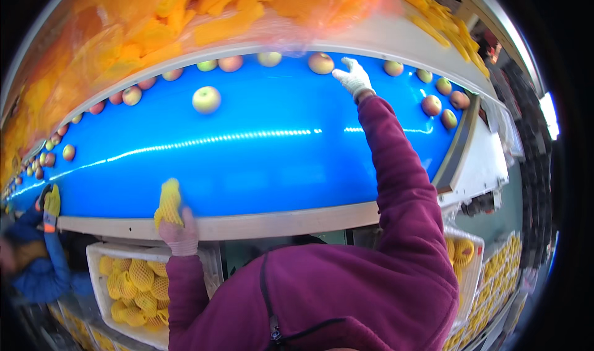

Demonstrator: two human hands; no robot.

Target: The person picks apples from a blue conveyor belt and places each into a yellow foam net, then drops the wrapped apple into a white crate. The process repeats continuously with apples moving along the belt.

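Note:
My left hand [178, 234], slightly blurred, is at the near edge of the blue conveyor belt [287, 165]. It grips a yellow foam net sleeve [170, 201] that stands up over the belt; no apple shows in it. Across the belt reaches my right hand [353, 78] in a white knit glove, its thumb and fingers apart and nothing between them. Just left of those fingertips lies a red-yellow apple [321, 63] against the far rail. A pale yellow-green apple [206, 100] sits farther left, away from the rail.
Several apples [431, 105] gather at the belt's right end. Yellow foam sleeves [227, 7] are heaped behind the rail, partly under clear plastic. A white foam box [95, 277] of sleeved fruit stands below left, another box [475, 263] at right. A co-worker's gloved hand [52, 202] is at far left.

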